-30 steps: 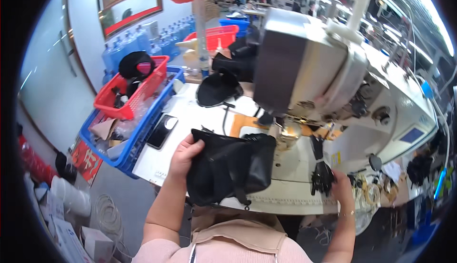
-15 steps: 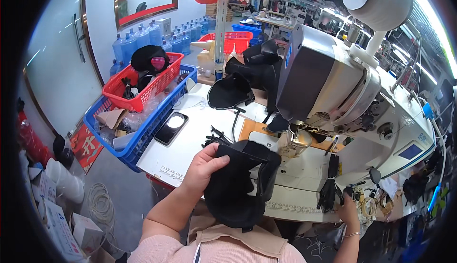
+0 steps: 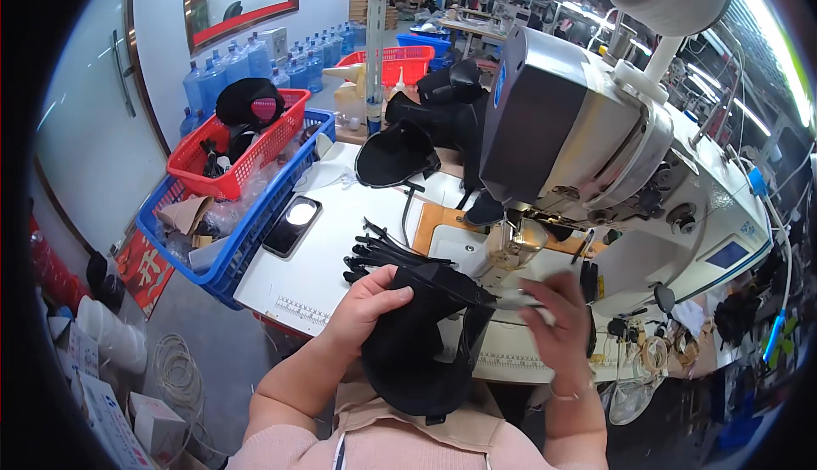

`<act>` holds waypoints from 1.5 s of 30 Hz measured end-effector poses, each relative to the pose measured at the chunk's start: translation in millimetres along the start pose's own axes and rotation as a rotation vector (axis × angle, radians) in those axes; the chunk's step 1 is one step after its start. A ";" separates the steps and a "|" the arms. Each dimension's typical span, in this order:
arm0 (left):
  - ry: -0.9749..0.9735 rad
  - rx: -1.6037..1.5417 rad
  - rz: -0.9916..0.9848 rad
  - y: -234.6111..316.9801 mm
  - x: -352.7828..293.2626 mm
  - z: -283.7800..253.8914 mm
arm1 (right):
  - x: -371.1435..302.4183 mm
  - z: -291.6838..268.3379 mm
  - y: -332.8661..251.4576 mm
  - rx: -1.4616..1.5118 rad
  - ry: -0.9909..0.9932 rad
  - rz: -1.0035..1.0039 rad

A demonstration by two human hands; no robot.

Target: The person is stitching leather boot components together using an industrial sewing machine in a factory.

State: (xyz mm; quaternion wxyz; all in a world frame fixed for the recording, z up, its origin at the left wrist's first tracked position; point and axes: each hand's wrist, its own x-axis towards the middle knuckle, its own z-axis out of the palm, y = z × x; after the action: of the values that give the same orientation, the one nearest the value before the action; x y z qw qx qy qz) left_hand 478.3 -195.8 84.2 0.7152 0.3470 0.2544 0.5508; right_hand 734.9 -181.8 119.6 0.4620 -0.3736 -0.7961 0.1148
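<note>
A floppy, curved black fabric piece (image 3: 408,347) with sewn edges and a strap-like side hangs in front of me. My left hand (image 3: 370,304) is closed on its upper left edge, thumb on top. At its upper right edge is my right hand (image 3: 562,321), smeared by motion, fingers curled round a small shiny metallic tool (image 3: 513,298) whose exact kind is blurred. The tool's tip is close to the fabric edge; whether they touch I cannot tell. Just beyond the piece lies a bundle of thin black straps (image 3: 383,253).
A white sewing machine (image 3: 681,223) rises at the right, its needle area (image 3: 515,244) beyond my hands. A phone (image 3: 292,226) lies on the white table (image 3: 328,215) beside a blue basket (image 3: 230,279) carrying a red one (image 3: 225,182). More black pieces (image 3: 396,155) lie behind.
My right hand has come from the machine's right side to the fabric piece, now with the shiny tool in it. The left hand keeps its hold. The view has shifted slightly.
</note>
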 end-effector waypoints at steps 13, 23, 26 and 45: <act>-0.005 -0.005 -0.005 2.0 -3.3 -1.8 | 35.3 38.7 -0.5 0.011 -0.161 -0.239; 0.223 -0.179 -0.017 2.8 13.3 -12.0 | 14.4 39.8 8.8 0.336 0.084 0.076; 0.306 -0.296 -0.055 4.9 28.5 -18.0 | -11.2 26.1 35.4 0.124 -0.134 -0.260; -0.266 1.724 0.906 -28.9 5.7 -88.6 | 6.0 32.1 54.7 -0.686 -0.427 -1.081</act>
State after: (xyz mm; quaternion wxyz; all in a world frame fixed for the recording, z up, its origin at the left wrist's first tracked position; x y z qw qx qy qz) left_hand 431.4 -175.6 6.1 -0.0393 0.8739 0.3296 0.3551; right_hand 733.5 -134.4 77.1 0.1422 -0.0172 -0.9364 -0.3203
